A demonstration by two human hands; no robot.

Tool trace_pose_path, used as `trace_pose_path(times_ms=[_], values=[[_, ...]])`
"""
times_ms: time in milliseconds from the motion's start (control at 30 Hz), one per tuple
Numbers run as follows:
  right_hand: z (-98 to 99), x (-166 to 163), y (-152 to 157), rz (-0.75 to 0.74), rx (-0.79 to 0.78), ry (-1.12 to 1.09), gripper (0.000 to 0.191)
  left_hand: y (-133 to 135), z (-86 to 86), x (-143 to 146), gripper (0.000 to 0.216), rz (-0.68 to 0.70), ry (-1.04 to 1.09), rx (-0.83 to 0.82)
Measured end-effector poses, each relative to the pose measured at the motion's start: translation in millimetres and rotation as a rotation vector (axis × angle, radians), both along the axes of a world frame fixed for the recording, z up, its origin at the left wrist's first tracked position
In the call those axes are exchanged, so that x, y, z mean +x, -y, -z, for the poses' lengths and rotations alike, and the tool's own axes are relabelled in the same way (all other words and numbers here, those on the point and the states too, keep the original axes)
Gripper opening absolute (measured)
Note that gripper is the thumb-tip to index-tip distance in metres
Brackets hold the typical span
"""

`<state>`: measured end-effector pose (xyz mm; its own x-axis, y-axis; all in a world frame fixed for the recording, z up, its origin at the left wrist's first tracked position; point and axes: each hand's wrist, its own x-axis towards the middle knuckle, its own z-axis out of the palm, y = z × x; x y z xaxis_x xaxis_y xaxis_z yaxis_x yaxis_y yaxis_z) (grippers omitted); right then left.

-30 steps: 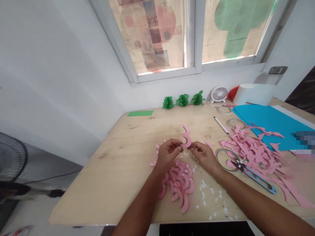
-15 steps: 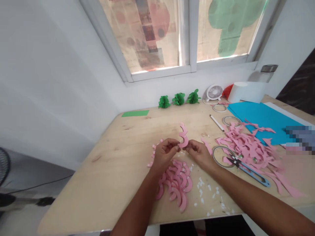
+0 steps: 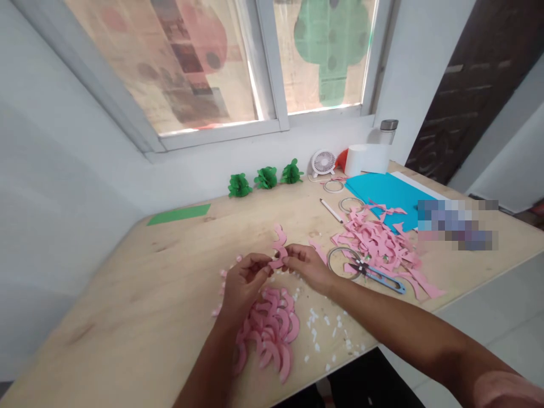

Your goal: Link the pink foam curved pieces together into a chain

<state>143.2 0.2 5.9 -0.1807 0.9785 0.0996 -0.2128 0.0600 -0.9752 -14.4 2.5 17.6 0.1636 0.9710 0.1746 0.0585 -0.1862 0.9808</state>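
Between my two hands, above the table, is a wavy pink paper cutout made of curved segments. My left hand pinches its lower end with thumb and fingertips. My right hand grips the same strip from the right side, fingers curled. Below my hands lies a pile of pink curved paper pieces, with small white tips on some. More pink pieces with whitish ends show partly behind my left hand. Small white paper bits are scattered to the right of the pile.
Blue-handled thread snips lie by a wire ring and pink paper scraps. Blue sheets, a white pen, a small fan and several green paper ornaments stand farther back. A green strip lies left.
The view has turned right, so the table's things appear farther left. Both hands still hold the pink cutout, and my right fingers have come onto its lower curve.
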Motion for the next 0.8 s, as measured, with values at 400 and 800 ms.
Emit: trace_pose_path(times_ms=[400, 800], values=[[-3.7, -2, 0, 0.053, 0.083, 0.086, 0.014, -3, 1.6, -1, 0.017, 0.054, 0.007, -0.047], [1.9, -5, 1, -0.007, 0.090, 0.222, 0.013, -2, -8.8, -3, 0.017, -0.020, 0.094, -0.081]])
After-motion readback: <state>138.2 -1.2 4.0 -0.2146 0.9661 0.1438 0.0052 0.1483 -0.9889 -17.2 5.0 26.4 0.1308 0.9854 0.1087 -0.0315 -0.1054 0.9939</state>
